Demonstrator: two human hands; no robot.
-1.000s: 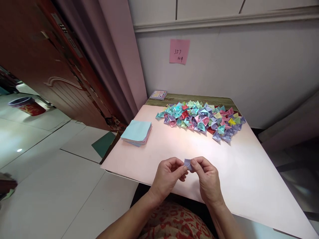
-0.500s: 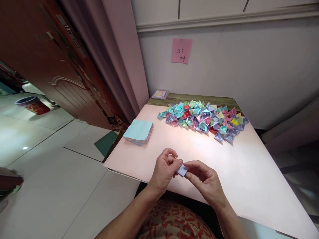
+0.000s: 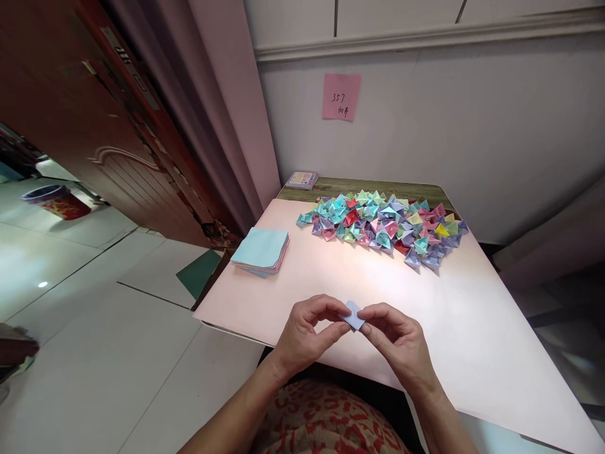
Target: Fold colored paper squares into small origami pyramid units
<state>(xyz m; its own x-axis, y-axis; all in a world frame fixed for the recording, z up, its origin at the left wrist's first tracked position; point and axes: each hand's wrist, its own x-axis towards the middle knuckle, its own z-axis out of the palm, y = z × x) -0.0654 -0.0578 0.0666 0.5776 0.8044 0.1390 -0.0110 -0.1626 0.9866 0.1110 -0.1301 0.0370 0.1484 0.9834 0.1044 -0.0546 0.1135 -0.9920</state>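
A small folded lavender paper (image 3: 354, 315) is pinched between my two hands above the near part of the table. My left hand (image 3: 309, 328) grips its left corner between thumb and fingertips. On the opposite corner, the thumb and index finger of my right hand (image 3: 401, 337) are closed. Beyond my hands lies a heap of folded paper boats (image 3: 382, 227) in blue, purple, pink, green, yellow and red. To the left sits a stack of square paper sheets (image 3: 261, 248), light blue on top.
The table (image 3: 472, 340) has a pale pink cover and a bare wood strip at the back. A small pack of printed cards (image 3: 302, 180) rests at its far left corner. A pink note (image 3: 341, 97) sticks to the wall. A bin (image 3: 59, 202) stands on the floor by the door.
My left hand has shifted its hold from the top of the folded paper to its left corner. The paper has turned and now shows as a diamond between both hands.
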